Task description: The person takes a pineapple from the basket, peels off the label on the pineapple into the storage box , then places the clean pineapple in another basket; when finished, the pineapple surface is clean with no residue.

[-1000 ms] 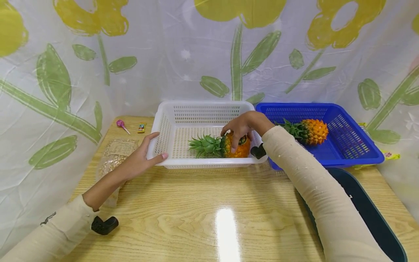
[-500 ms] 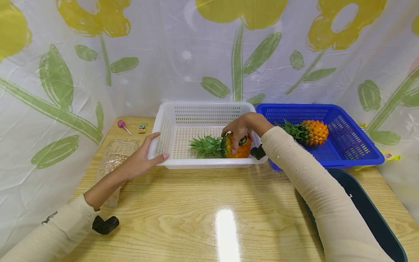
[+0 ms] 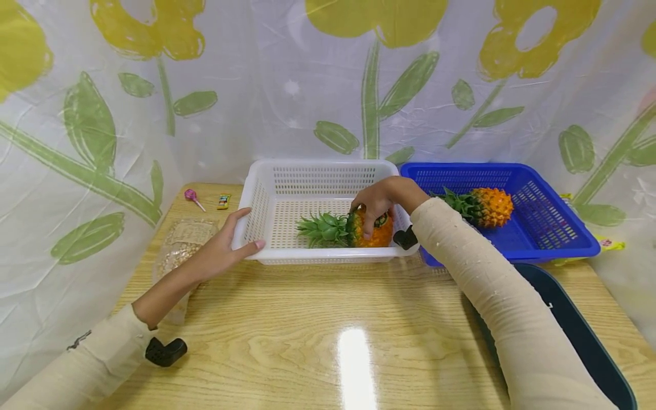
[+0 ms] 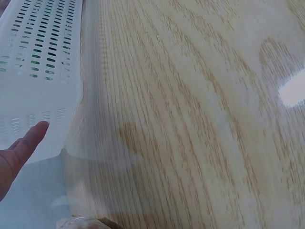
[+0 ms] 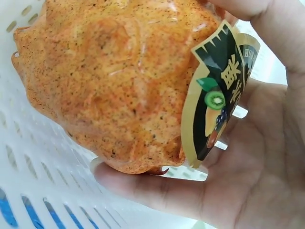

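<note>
The labelled, round orange pineapple [image 5: 119, 95] has glossy, bumpy skin; the white rectangular plastic basket [image 3: 328, 254] looks smooth, the pale wood-grained tabletop [image 3: 287, 319] shiny

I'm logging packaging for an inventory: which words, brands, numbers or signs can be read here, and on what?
"果": on the black-and-gold label of the pineapple in the right hand.
Same label: a second character and small Latin letters, partly turned away, not surely readable.
Clear bag: label print too small.
Small packet: too small.
Yellow wrapper by the blue basket: too small.
</note>
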Demonstrator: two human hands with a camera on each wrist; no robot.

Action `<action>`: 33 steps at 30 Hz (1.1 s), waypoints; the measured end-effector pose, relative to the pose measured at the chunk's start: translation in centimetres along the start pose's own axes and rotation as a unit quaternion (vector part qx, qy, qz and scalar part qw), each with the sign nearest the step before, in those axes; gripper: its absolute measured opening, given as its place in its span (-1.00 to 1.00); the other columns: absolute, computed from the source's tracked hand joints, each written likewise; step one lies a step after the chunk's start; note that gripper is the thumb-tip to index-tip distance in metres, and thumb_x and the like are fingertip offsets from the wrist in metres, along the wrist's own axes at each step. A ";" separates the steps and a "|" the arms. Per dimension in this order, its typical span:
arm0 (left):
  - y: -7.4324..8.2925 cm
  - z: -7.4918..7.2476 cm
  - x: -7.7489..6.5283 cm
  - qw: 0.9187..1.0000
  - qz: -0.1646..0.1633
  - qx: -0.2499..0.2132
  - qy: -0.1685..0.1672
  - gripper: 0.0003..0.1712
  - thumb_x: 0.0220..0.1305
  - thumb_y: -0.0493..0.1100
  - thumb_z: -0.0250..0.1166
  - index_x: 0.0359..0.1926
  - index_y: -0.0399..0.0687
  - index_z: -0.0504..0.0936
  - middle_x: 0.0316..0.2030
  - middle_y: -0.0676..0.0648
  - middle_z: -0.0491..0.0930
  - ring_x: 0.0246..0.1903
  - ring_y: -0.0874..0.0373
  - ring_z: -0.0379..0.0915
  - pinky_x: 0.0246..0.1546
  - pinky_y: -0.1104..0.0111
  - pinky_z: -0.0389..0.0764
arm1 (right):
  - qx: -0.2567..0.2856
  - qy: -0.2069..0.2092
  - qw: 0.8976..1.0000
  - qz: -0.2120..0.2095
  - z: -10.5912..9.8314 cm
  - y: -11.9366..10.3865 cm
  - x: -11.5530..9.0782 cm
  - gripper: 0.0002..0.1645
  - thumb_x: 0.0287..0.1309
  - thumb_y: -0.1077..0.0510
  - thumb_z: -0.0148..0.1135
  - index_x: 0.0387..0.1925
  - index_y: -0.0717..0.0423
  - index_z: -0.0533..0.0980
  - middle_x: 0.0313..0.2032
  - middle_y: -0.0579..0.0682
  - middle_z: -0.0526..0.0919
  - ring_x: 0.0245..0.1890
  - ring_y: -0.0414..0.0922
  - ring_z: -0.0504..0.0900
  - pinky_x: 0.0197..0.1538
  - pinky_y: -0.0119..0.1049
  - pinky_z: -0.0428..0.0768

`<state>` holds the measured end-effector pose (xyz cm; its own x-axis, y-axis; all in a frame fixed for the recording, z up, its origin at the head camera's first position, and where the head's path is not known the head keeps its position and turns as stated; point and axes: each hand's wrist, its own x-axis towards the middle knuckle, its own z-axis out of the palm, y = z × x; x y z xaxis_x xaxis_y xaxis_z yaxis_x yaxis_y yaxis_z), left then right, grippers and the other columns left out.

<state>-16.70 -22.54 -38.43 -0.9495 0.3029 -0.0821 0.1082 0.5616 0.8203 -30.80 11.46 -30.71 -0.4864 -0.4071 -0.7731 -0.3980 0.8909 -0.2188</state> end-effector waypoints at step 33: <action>-0.4 0.0 0.0 1.000 -0.001 0.015 0.004 0.08 0.40 0.22 0.20 0.60 0.08 -0.31 0.33 -0.44 0.26 0.28 -0.35 0.33 0.21 -0.25 0.39 | -0.006 0.131 0.984 -0.118 -0.6 1.3 -3.8 0.12 0.01 -0.25 0.50 0.50 -0.08 0.17 0.49 0.13 0.19 0.47 0.15 0.21 0.30 0.11 0.45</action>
<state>-16.74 -22.74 -38.80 -0.9517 0.2966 -0.0794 0.1154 0.5851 0.8027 -29.96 14.00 -27.69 -0.5631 -0.6412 -0.5213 -0.5318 0.7641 -0.3652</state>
